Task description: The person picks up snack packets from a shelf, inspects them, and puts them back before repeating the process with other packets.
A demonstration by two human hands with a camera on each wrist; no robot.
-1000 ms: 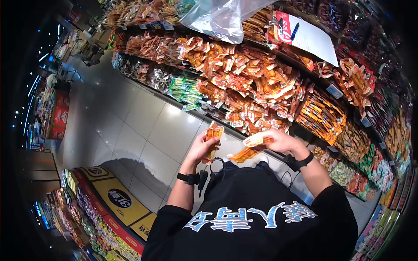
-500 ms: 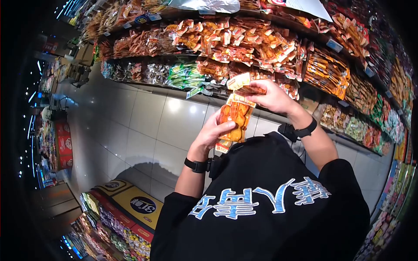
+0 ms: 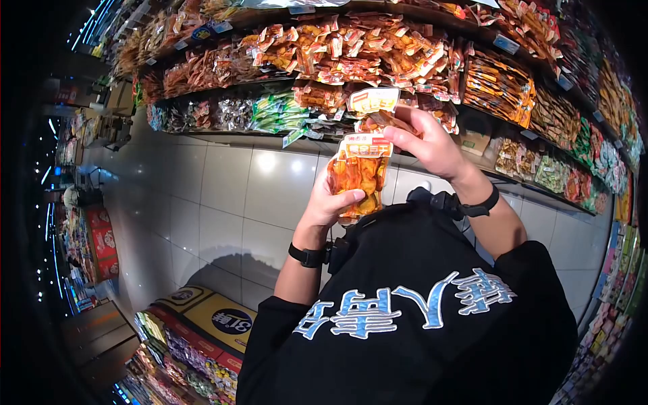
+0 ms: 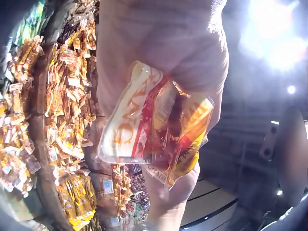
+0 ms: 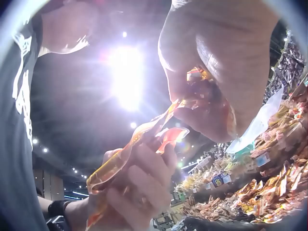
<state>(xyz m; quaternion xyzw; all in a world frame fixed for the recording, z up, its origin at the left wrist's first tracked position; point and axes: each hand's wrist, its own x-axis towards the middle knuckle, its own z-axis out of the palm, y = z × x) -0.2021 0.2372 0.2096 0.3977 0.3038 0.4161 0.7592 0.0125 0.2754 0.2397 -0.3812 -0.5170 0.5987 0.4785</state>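
In the head view, my left hand [image 3: 324,201] grips a clear snack packet [image 3: 359,177] of orange-brown pieces, its thumb across the front and its printed header upright. Another packet's end, white and red [image 4: 126,122], juts out below that hand in the left wrist view. My right hand [image 3: 435,147] pinches a second snack packet [image 3: 373,101], whose pale header stands just above and behind the first. The right thumb lies close to the top corner of the left hand's packet. In the right wrist view the right fingers [image 5: 207,122] curl over their packet.
Beyond the hands rise tiered shelves heaped with orange snack packets [image 3: 351,50], green packets [image 3: 283,111] and yellow-orange packets [image 3: 498,88]. Pale floor tiles [image 3: 216,172] lie below. A yellow and red display stand [image 3: 216,314] is at the lower left.
The hands, apart a second ago, have come together before the chest. The left hand's packet has turned face up, and the right hand's packet now overlaps behind it. The view has shifted.
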